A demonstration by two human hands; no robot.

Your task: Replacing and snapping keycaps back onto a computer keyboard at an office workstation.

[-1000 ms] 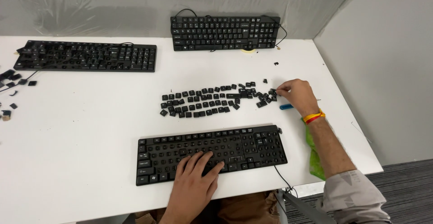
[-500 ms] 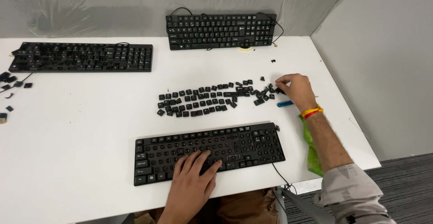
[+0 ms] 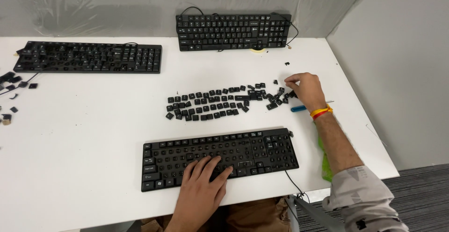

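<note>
**Keycap sorting at near keyboard**

Hands are working two spots. Left hand [image 3: 202,190] is lying flat on the near keyboard [image 3: 220,156] by the tabletop's front edge, fingers spread loosely over the keys, gripping nothing. Right hand [image 3: 306,88] is reaching toward the right edge, fingers curled narrow over the right end of the loose keycaps [image 3: 220,105]; whether a cap is pinched, I cannot tell. Caps are lying in rough rows mid-table, a blue tool [image 3: 298,108] just beside the right wrist. Two more keyboards are sitting along the back edge.

Risk, as a judgement: the curled fingers could be nudging neighbouring caps out of their rows, since they are packed touching; a stray cap near the right edge could be flicked off the tabletop.
</note>
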